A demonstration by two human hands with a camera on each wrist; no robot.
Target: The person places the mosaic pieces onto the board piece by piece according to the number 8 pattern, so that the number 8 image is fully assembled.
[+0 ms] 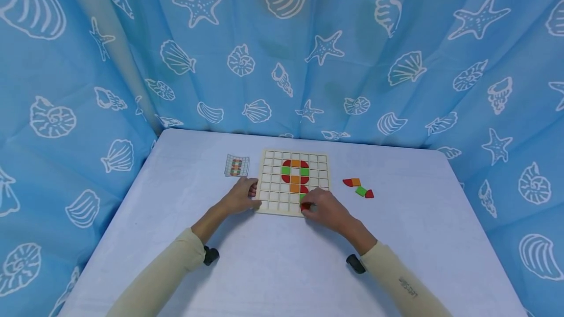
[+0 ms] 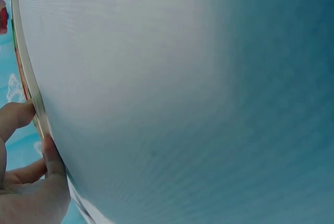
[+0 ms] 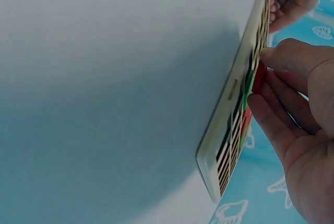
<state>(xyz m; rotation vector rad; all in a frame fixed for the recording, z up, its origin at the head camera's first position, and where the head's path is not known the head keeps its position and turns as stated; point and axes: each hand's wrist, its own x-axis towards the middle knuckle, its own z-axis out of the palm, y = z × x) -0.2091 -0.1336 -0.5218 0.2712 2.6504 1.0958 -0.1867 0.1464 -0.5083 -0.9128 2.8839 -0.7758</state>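
A pale wooden grid board lies on the table. Red, orange and green pieces on it form a ring with more pieces trailing below. My left hand grips the board's left edge between thumb and fingers; the left wrist view shows the fingertips at that edge. Over the lower right part of the board, my right hand pinches a red piece between thumb and fingers. A green piece sits close by it in the right wrist view. The right hand partly covers the cells beneath.
To the board's right lie several loose pieces: a red one touching an orange square, and a green square beside another red one. A printed pattern card rests at the upper left. Blue curtains surround the white table.
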